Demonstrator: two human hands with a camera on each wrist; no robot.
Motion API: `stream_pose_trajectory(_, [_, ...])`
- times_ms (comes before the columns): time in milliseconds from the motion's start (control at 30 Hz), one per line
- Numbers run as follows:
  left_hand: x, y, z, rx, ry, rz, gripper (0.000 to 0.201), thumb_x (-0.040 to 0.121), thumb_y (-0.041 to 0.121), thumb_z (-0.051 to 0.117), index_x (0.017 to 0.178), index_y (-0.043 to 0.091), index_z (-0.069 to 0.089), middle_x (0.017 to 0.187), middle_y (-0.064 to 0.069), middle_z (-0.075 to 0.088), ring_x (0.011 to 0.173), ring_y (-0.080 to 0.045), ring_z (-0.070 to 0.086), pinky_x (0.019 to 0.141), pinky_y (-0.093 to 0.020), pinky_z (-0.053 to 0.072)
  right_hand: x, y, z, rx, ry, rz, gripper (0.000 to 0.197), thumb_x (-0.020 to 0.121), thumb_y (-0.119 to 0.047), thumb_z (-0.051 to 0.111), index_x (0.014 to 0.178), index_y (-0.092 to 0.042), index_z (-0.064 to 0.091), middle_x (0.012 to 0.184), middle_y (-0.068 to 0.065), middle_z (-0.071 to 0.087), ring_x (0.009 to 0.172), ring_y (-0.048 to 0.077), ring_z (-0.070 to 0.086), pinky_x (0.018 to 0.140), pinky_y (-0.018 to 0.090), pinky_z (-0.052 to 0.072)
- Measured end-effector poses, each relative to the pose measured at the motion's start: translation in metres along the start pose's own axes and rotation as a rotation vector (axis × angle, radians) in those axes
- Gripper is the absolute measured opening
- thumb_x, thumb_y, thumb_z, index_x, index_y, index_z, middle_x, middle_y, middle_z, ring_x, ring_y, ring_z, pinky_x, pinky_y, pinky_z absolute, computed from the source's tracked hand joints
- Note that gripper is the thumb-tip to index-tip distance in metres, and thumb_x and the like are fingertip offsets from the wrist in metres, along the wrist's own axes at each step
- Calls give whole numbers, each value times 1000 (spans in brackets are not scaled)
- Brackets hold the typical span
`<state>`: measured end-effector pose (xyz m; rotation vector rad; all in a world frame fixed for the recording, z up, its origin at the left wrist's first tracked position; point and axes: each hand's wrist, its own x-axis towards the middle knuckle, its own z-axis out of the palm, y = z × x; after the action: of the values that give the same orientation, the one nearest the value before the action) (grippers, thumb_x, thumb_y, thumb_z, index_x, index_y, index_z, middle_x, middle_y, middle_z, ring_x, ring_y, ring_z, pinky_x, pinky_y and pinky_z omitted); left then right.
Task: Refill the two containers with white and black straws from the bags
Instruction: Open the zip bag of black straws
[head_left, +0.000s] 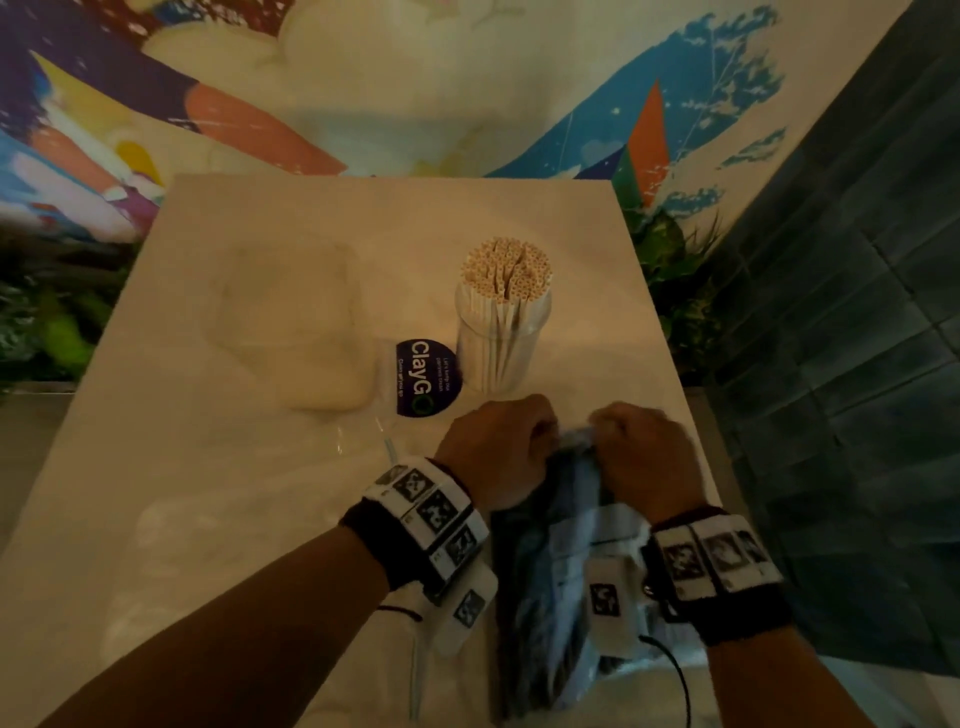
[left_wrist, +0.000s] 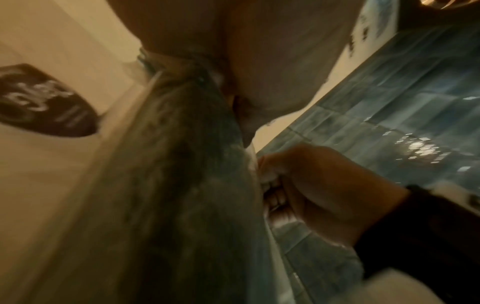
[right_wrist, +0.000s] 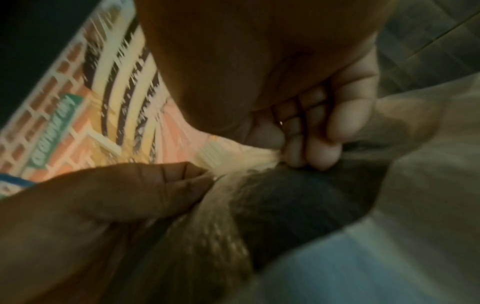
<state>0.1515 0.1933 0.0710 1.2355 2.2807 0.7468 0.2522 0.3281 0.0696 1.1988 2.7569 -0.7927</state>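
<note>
A clear plastic bag of black straws (head_left: 556, 561) lies on the table's near right part, its top end raised. My left hand (head_left: 519, 436) and right hand (head_left: 628, 436) both pinch the bag's gathered top edge, knuckles close together. In the right wrist view the right fingers (right_wrist: 311, 148) and the left hand (right_wrist: 145, 189) each grip a side of the plastic over the dark straws (right_wrist: 298, 205). The left wrist view shows the bag (left_wrist: 182, 185) and the right hand (left_wrist: 317, 185). A clear round container (head_left: 503, 338) packed with upright white straws stands just beyond my hands.
A dark round ClayGo sticker (head_left: 427, 376) lies on the white table (head_left: 208, 441), left of the container. Crumpled clear plastic (head_left: 291, 322) rests further left. A painted mural wall stands behind the table; dark tiles (head_left: 857, 364) run along the right edge.
</note>
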Motion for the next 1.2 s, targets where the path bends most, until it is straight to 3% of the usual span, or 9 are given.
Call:
stream_pose_trajectory(167, [-32,53,-27,8,215,370,26,85,32,41,87,19,63,76,0,66,64,-21,59,57,-26,40,-34,-27,-66,110,134,24,56,82,-59,57,53,-12,54,50,0,49,52,16,51,51,27,34])
stream_pose_trajectory(300, [-51,68,-40,71,290,539,11,80,18,65,90,14,69,66,-3,64,50,-17,52,52,-17,26,-61,-40,-88,181,54,25,17,82,-23,69,66,-17,63,63,5,64,61,20,63,60,34,49])
stream_pose_trajectory(433, [-67,65,-76,-195,7,444,24,88,34,60,96,14,70,85,-2,71,71,-16,64,59,-28,49,-87,-53,-98,317,97,-1,14,82,-14,68,71,-21,63,66,2,65,62,20,63,57,32,47])
stream_pose_trajectory(533, [-83,50,-113,-536,-232,250,27,93,32,54,104,9,65,91,-7,70,72,-19,69,63,-31,58,-107,-85,-102,545,143,-61,19,62,-39,78,70,-28,66,68,1,67,66,23,66,59,38,54])
stream_pose_trajectory(600, [-96,38,-133,-623,-174,212,23,91,28,57,102,9,63,87,-6,69,69,-22,69,59,-37,59,-117,-107,-103,674,174,-181,30,47,-48,83,67,-34,66,64,-1,67,60,19,63,62,40,55])
stream_pose_trajectory(700, [-120,22,-157,-717,26,238,29,79,30,67,90,3,62,77,-13,69,60,-25,67,51,-35,56,-128,-144,-98,807,69,-384,21,59,-38,82,69,-33,64,64,0,65,62,23,62,67,39,55])
stream_pose_trajectory(800, [-143,-4,-172,-792,205,222,38,67,34,69,84,1,58,64,-11,63,50,-24,61,46,-32,53,-134,-179,-79,827,13,-514,19,74,-18,72,79,-32,60,61,1,64,54,11,58,53,22,51])
stream_pose_trajectory(1000, [-172,-72,-167,-761,264,99,30,74,30,73,88,7,60,67,-18,60,51,-21,56,47,-34,50,-122,-221,-13,709,-148,-482,30,91,7,51,100,-22,47,62,7,54,58,21,56,55,35,52])
stream_pose_trajectory(1200, [-183,-95,-155,-686,315,-118,20,83,23,67,82,4,66,49,-4,54,37,-10,44,40,-20,37,-113,-229,33,620,-265,-429,30,92,9,46,102,-19,45,64,6,52,54,15,57,52,29,50])
